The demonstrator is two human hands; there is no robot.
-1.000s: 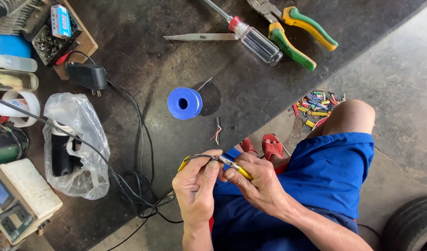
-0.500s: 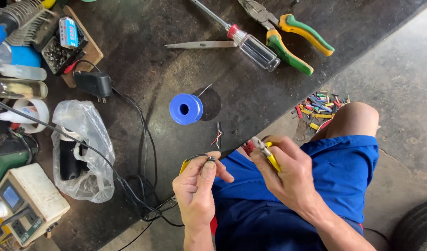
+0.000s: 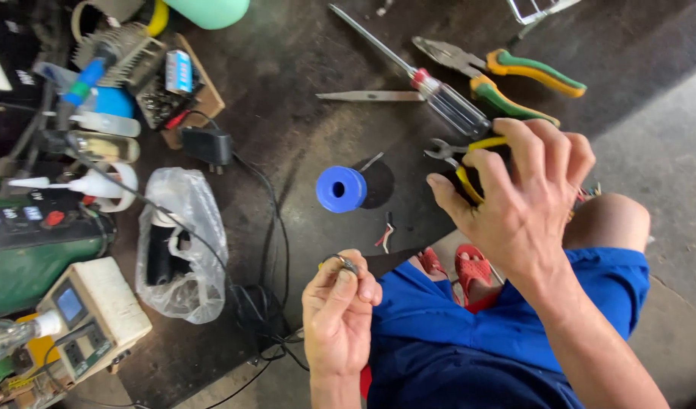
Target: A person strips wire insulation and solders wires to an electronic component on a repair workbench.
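Two hands apart: left hand (image 3: 340, 307) pinches wire (image 3: 348, 264), right hand (image 3: 526, 201) grips yellow-handled pliers (image 3: 460, 160).

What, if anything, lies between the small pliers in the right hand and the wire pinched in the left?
Nothing visible does. The right hand holds the yellow-handled pliers raised above the wire end pinched by the left hand; only bare dark floor shows between them.

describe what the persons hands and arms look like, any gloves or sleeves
Both hands are bare: no gloves on the left hand or the right hand. The forearms are bare too, with no sleeves, watch or bracelet in view. No rings that I can make out. Below them show blue shorts.
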